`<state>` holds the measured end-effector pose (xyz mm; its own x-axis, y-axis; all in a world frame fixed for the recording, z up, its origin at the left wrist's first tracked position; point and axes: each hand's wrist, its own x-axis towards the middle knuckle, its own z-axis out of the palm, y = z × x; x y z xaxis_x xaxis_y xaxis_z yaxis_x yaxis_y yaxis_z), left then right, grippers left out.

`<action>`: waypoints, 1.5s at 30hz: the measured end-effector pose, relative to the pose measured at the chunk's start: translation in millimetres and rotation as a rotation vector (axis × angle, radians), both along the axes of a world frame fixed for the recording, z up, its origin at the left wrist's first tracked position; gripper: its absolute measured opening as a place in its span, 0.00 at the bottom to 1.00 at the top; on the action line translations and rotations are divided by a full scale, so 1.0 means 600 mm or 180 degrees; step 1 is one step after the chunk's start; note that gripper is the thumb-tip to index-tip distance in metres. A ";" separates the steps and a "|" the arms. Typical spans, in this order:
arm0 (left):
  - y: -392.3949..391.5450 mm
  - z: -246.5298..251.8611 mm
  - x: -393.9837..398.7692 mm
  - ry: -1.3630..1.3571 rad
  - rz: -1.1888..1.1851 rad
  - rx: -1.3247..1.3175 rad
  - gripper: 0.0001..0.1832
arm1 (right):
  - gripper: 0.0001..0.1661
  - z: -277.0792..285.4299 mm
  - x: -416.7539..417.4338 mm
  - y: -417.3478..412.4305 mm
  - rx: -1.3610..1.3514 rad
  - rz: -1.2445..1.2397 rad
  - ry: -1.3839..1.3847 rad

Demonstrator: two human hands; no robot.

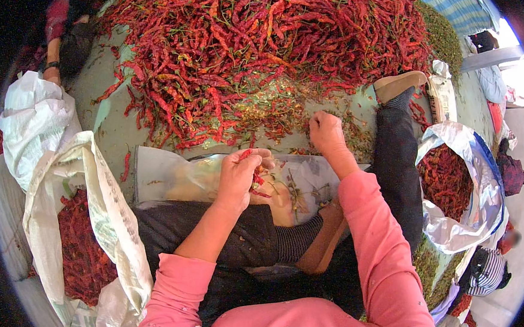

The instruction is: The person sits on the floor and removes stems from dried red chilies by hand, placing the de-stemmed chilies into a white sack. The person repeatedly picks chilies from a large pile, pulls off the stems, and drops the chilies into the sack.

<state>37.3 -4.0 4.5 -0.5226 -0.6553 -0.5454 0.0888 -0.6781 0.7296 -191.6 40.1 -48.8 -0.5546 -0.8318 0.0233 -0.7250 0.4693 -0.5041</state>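
Observation:
My left hand (242, 175) is closed around a few red chili peppers (258, 177), whose ends stick out between thumb and fingers. It is above a pale plastic sheet (175, 176) by my folded leg, on which stems and bits of chili lie. Farther forward and to the right is my right hand (327, 129), its fingers curled in; whether it pinches anything small cannot be seen. Beneath it lie scattered stems and chili scraps (354, 128). A large heap of dried red chilies (269, 38) spreads in front of both hands.
Open woven sacks holding red chilies stand at left (106, 208) and right (490, 186). My outstretched leg (395, 158) borders the heap. A rolled white sack (443, 91) lies past my foot. Another person's arm (52, 56) reaches down at upper left. Several people sit at far right.

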 end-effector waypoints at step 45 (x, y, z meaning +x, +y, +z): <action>0.004 0.002 -0.001 -0.0045 -0.0161 0.0198 0.06 | 0.06 0.073 0.001 0.036 0.0216 -0.0962 -0.3738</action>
<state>36.7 -1.8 5.9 -0.5461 -0.5929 -0.5919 0.0433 -0.7256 0.6868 -191.2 61.7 -4.9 -0.3806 -0.6452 -0.6625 0.3000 0.5915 -0.7484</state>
